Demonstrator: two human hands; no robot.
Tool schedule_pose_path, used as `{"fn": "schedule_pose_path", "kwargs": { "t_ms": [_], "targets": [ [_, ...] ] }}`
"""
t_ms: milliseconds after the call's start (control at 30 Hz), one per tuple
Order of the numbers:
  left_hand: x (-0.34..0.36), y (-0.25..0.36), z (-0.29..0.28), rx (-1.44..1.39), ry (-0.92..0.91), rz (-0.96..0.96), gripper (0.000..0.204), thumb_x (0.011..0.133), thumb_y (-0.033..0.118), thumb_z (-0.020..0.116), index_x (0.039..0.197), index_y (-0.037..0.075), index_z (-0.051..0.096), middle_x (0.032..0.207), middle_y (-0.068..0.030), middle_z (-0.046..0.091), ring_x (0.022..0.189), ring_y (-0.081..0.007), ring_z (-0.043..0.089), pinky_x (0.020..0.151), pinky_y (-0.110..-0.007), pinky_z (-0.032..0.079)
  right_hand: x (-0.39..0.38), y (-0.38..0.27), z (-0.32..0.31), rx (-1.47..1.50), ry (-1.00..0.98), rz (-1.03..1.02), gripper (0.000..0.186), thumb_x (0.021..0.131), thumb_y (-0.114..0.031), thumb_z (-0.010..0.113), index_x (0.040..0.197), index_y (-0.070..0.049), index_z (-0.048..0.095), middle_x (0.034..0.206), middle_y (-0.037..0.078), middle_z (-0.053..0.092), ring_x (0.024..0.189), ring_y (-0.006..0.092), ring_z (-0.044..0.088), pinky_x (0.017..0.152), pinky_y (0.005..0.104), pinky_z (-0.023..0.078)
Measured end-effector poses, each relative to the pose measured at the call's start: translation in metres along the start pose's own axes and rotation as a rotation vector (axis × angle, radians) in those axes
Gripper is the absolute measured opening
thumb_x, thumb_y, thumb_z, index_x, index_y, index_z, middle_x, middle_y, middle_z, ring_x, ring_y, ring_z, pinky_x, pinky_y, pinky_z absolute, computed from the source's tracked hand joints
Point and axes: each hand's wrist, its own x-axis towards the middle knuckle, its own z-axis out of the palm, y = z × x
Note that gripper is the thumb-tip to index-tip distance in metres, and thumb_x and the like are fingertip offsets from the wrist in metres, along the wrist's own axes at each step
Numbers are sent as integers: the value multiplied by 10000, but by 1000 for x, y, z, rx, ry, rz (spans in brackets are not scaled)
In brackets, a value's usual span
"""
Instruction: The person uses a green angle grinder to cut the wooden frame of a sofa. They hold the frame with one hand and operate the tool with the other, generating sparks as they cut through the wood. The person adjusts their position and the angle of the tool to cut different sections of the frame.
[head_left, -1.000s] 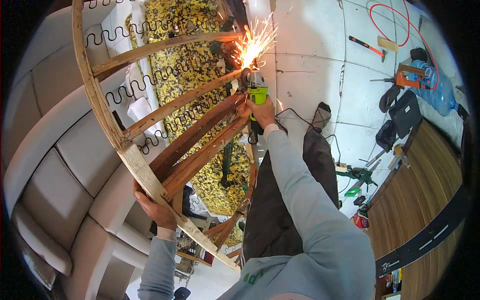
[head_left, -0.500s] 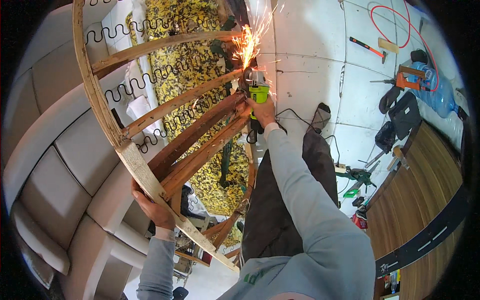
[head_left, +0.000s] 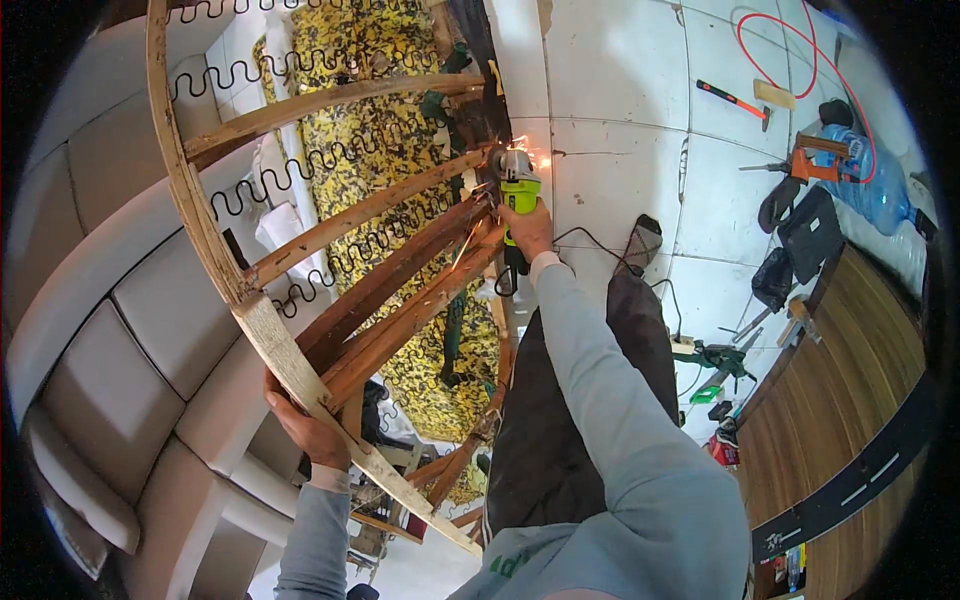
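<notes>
My right hand (head_left: 530, 225) is closed around a green angle grinder (head_left: 520, 185), whose disc end rests at the far end of the wooden frame's cross slats (head_left: 390, 285); small orange sparks (head_left: 540, 155) fly around it and along the wood. My left hand (head_left: 310, 430) grips the pale long rail (head_left: 285, 350) of this frame at the lower left, its fingers partly behind the wood. Wavy black springs (head_left: 236, 198) span the frame above yellow-and-black foam (head_left: 350, 50). The grinder's black cable runs right across the tiles beside my foot.
A grey sofa (head_left: 130, 360) lines the left. On the tiled floor (head_left: 610, 90) at right are a hammer (head_left: 730, 100), red hose (head_left: 740, 40), blue water jug (head_left: 880, 200), orange tool (head_left: 805, 160) and green tool (head_left: 720, 355). A wood-grain panel (head_left: 840, 410) stands at lower right.
The large upward burst of sparks has shrunk to small sparks beside the disc. The grinder and my right hand have shifted slightly down the view. My left hand stays on the rail.
</notes>
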Motion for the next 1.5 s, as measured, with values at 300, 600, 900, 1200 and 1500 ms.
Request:
{"fn": "schedule_pose_path", "kwargs": {
  "t_ms": [300,600,900,1200,1500],
  "targets": [
    [-1,2,-2,20,5,-7,683,1199,533,264,1617,12,406,1571,-146,510,1457,-265,492,1246,-420,368,21,23,7,8,17,-38,549,831,-357,909,1193,8,716,1086,172,805,981,307,781,886,436,605],
    [1,-8,-12,49,15,0,669,1192,544,278,1636,61,405,1577,-138,525,1443,-297,522,1227,-435,405,23,19,0,25,-13,-3,610,769,-421,889,1172,-1,709,1138,247,789,1091,419,761,971,507,596],
    [1,-7,-9,37,6,26,690,1198,532,257,1623,7,397,1574,-157,516,1461,-273,496,1243,-420,370,29,26,7,-24,31,-41,654,776,-431,886,1222,3,683,1141,266,776,1086,441,752,959,521,593],
    [1,-6,-8,-11,-13,45,679,1195,531,235,1617,30,413,1556,-142,532,1458,-271,503,1250,-427,364,28,21,-1,17,-12,3,617,785,-450,875,1177,-9,694,1127,237,789,1055,399,771,939,481,606],
    [1,-6,-9,-51,12,14,661,1197,503,226,1618,33,423,1582,-144,523,1472,-274,492,1260,-431,354,26,25,5,33,11,-18,541,824,-371,889,1180,-3,718,1086,176,807,980,304,784,881,427,610]
  ]
}}
